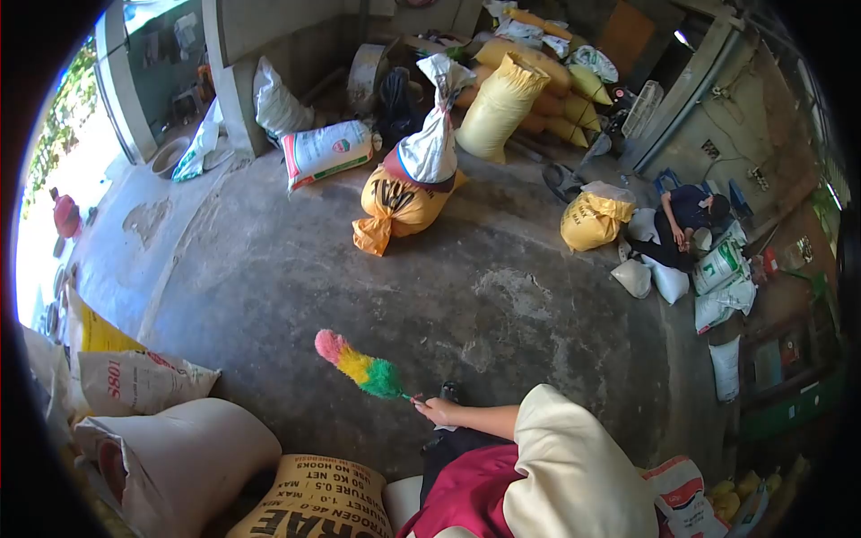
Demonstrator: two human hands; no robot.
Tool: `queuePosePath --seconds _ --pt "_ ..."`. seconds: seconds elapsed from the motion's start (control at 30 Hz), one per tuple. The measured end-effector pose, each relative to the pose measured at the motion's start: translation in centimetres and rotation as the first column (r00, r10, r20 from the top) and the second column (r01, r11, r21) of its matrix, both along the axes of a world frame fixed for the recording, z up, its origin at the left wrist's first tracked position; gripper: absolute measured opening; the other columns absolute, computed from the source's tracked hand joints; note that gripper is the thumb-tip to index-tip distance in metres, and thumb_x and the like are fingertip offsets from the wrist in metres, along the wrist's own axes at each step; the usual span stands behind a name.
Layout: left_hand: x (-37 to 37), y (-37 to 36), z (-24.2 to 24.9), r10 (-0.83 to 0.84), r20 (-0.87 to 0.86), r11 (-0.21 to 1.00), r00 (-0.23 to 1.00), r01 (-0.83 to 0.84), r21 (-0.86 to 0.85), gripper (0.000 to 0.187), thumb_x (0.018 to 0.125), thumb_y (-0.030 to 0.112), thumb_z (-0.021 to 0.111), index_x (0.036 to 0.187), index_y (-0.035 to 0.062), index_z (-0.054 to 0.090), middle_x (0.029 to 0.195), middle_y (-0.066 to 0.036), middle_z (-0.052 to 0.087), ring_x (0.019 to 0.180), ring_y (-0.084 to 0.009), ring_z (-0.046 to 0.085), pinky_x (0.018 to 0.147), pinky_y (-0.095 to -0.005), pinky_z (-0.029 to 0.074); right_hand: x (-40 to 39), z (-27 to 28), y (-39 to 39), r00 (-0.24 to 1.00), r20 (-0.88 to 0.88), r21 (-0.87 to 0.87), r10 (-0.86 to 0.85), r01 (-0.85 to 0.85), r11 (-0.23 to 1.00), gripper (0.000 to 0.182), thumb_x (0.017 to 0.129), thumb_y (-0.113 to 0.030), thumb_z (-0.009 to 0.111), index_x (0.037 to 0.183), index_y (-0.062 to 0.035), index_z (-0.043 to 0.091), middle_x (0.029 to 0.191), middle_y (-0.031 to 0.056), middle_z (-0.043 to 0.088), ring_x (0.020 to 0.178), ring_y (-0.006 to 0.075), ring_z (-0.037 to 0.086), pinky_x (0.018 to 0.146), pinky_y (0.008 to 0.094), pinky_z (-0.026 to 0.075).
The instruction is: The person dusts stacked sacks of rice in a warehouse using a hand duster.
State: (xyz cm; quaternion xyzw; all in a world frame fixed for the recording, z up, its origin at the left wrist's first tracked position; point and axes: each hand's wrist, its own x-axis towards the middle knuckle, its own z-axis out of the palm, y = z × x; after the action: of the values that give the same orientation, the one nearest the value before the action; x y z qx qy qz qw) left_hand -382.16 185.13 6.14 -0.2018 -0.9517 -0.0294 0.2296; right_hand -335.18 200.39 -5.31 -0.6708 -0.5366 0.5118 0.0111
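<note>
My right hand (436,411) is closed around the thin handle of a feather duster (357,366). The duster points up and to the left, over the concrete floor, and its fluffy head is pink at the tip, yellow in the middle and green near the handle. The right arm comes out of a wide cream sleeve (574,448), beside maroon cloth at the bottom of the view. My left hand is not in view. Below and left of the duster lies a tan sack (309,493) with black print.
Ahead stand an orange sack (399,199) with a white one on it, a white sack (330,152) and a tall yellow sack (502,108). A person (691,220) sits at the right among sacks. Large sacks (188,457) lie at the lower left.
</note>
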Motion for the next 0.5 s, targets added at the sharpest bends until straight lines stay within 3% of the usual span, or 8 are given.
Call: queuePosePath --seconds 0.1,0.17,0.3,0.33,0.37,0.4,0.43,0.5 --pt "-0.7 -0.2 0.3 -0.022 -0.033 1.0 0.999 0.022 0.002 0.064 0.078 0.053 0.047 0.126 0.0114 0.039 0.122 -0.019 0.043 0.107 -0.0358 0.045 0.072 -0.0542 0.041 -1.5 2.7 1.3 1.0 -0.019 0.023 0.012 -0.011 1.0 0.058 0.087 -0.051 0.034 0.081 0.0002 0.061 0.08 0.0208 0.061 0.08 0.0354 0.06 0.07 0.0399 0.043" --pt "-1.7 -1.1 0.4 -0.003 -0.068 1.0 0.998 0.003 -0.009 0.065 0.078 0.053 0.047 0.127 0.0117 0.038 0.124 -0.019 0.042 0.109 -0.0355 0.045 0.072 -0.055 0.041 -3.6 4.3 2.9 0.999 -0.012 0.122 0.03 -0.028 0.992 0.052 0.088 -0.047 0.038 0.068 -0.0032 0.056 0.06 0.01 0.056 0.057 0.0224 0.055 0.057 0.0359 0.041" --pt "-1.9 -5.5 0.4 0.13 -0.128 0.989 0.983 -0.139 -0.058 0.068 0.078 0.055 0.046 0.13 0.0125 0.035 0.127 -0.019 0.04 0.112 -0.0349 0.043 0.072 -0.0565 0.041 -8.7 5.2 6.5 0.976 -0.029 0.192 0.216 -0.206 0.959 0.047 0.088 -0.044 0.041 0.076 -0.0024 0.057 0.069 0.0109 0.06 0.068 0.0231 0.058 0.062 0.0342 0.043" --pt "-2.1 -6.0 1.0 0.2 -0.14 0.975 0.97 -0.211 -0.069 0.068 0.078 0.055 0.046 0.13 0.0125 0.035 0.127 -0.019 0.04 0.112 -0.0349 0.043 0.072 -0.0565 0.041 -10.3 5.0 7.5 0.968 -0.071 0.192 0.239 -0.222 0.956 0.051 0.088 -0.048 0.039 0.078 -0.0018 0.058 0.075 0.0153 0.06 0.075 0.0289 0.058 0.066 0.0374 0.043" --pt "-2.8 -6.1 0.8 0.118 -0.108 0.991 0.987 -0.125 -0.054 0.062 0.08 0.049 0.046 0.127 0.0098 0.037 0.125 -0.019 0.042 0.111 -0.035 0.044 0.078 -0.0515 0.04 -12.0 5.3 8.7 0.956 -0.113 0.189 0.271 -0.247 0.95 0.055 0.087 -0.051 0.037 0.08 -0.0013 0.059 0.081 0.0196 0.06 0.082 0.0347 0.057 0.07 0.0406 0.043" --pt "-3.4 -6.4 0.4 0.048 -0.077 0.998 0.996 -0.051 -0.038 0.055 0.083 0.042 0.046 0.125 0.0071 0.04 0.122 -0.019 0.044 0.109 -0.0351 0.044 0.084 -0.0466 0.039 -13.8 5.6 9.8 0.937 -0.187 0.2 0.295 -0.258 0.945 0.052 0.087 -0.049 0.039 0.079 -0.0015 0.058 0.079 0.0188 0.06 0.078 0.0339 0.058 0.069 0.0397 0.043" --pt "-3.4 -6.8 0.3 -0.018 -0.049 1.0 0.999 0.017 -0.022 0.049 0.086 0.036 0.046 0.122 0.0044 0.042 0.12 -0.019 0.046 0.108 -0.0352 0.045 0.09 -0.0416 0.038 -15.8 7.3 11.4 0.906 -0.215 0.201 0.364 -0.324 0.924 0.043 0.088 -0.042 0.044 0.086 -0.0016 0.059 0.077 0.0102 0.061 0.073 0.0208 0.059 0.068 0.0328 0.045" --pt "-3.5 -6.7 0.2 0.053 -0.019 0.999 0.998 -0.053 -0.011 0.055 0.084 0.041 0.047 0.126 0.0062 0.039 0.122 -0.018 0.045 0.112 -0.0366 0.042 0.091 -0.0455 0.036 -20.0 7.5 14.3 0.865 -0.204 0.213 0.459 -0.418 0.883 0.043 0.088 -0.042 0.043 0.086 -0.0018 0.059 0.076 0.0103 0.062 0.072 0.0189 0.058 0.067 0.0328 0.045"
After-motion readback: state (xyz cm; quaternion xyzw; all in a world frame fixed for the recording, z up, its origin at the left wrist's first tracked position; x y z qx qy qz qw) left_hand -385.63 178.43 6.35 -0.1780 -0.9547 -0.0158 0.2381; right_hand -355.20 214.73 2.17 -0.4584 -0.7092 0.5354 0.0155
